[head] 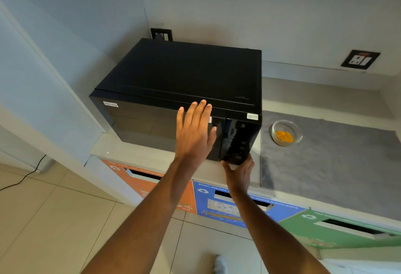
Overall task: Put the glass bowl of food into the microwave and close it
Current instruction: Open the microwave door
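Observation:
A black microwave (178,74) stands on a pale counter with its door shut. My left hand (195,130) lies flat against the right part of the door, fingers spread and pointing up. My right hand (239,170) is at the lower right corner of the microwave, with thumb and fingers touching the bottom edge of the control panel (238,141). To the right of the microwave, a small glass bowl (285,132) with yellow-orange food sits on a grey mat (338,165). Neither hand touches the bowl.
Recycling bin fronts in orange (149,184), blue (219,204) and green (338,230) line the counter's front below the microwave. A wall socket (360,59) is at the back right, another socket (161,34) behind the microwave. A white wall panel (32,67) flanks the left.

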A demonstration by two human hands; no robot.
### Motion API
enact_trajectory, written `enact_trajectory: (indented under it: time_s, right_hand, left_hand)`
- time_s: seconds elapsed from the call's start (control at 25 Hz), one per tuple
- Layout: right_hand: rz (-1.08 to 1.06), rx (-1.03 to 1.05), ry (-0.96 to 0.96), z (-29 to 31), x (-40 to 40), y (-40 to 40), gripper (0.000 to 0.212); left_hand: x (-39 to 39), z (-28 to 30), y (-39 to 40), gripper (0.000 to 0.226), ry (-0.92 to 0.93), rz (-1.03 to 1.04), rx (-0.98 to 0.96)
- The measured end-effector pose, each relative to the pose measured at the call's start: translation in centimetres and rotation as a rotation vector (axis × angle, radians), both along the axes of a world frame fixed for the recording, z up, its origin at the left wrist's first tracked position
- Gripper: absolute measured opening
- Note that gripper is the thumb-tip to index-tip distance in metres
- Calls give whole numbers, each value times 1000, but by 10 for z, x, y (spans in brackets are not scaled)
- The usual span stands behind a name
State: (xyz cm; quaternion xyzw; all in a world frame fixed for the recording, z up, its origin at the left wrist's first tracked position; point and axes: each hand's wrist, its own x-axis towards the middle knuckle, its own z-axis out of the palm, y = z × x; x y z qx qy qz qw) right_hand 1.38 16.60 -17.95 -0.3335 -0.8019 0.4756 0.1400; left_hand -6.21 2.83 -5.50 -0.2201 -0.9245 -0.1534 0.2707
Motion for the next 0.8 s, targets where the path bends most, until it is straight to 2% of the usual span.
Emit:
enact_trajectory:
  time_s: [0.64, 0.8]
  right_hand:
    - [-156, -13, 46, -13, -14, -8, 81]
    - [-79, -5, 78, -3, -8, -6, 86]
  left_hand:
    - [-2, -6, -4, 59, -1, 8, 5]
    - [5, 6, -4, 58, -122, -2, 7]
